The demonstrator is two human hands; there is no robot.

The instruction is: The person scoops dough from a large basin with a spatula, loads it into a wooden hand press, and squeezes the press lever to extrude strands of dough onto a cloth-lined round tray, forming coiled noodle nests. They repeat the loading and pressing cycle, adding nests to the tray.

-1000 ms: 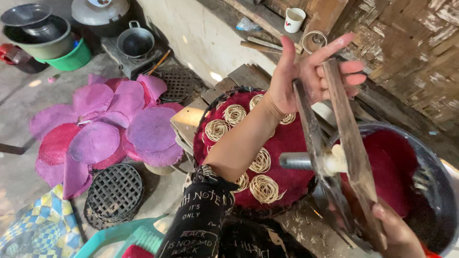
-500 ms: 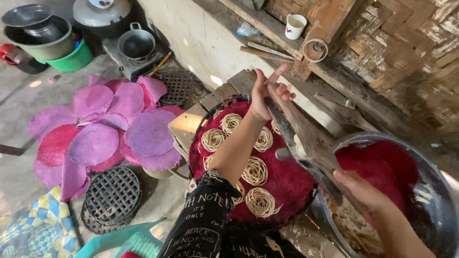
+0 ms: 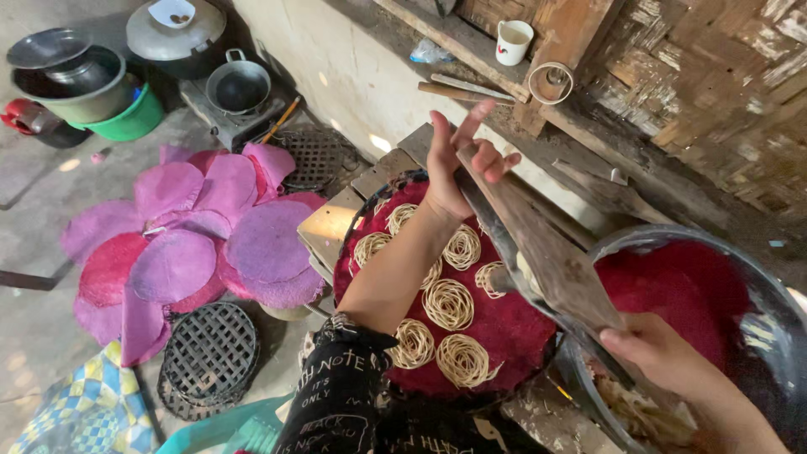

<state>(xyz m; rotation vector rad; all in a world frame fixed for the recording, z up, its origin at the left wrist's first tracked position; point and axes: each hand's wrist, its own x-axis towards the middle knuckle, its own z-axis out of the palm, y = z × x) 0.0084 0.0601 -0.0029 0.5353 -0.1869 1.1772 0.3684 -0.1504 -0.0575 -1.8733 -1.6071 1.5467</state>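
Note:
My left hand [image 3: 458, 164] grips the far end of a long wooden noodle press [image 3: 546, 252], its fingers partly spread. My right hand [image 3: 651, 349] holds the near end of the same press. The press hangs tilted over a round tray with a dark red cloth [image 3: 504, 324], which carries several pale noodle coils [image 3: 448, 303]. To the right stands a large dark basin [image 3: 756, 277] lined with red cloth.
Pink and purple round cloths [image 3: 181, 244] lie spread on the floor at left, beside black woven mats [image 3: 208, 353]. Pots and a green bowl [image 3: 130, 118] stand at top left. A white mug [image 3: 514, 42] sits on the wooden ledge by the woven wall.
Both hands have lowered the press from upright to a slant over the tray. My left hand came down toward the coils.

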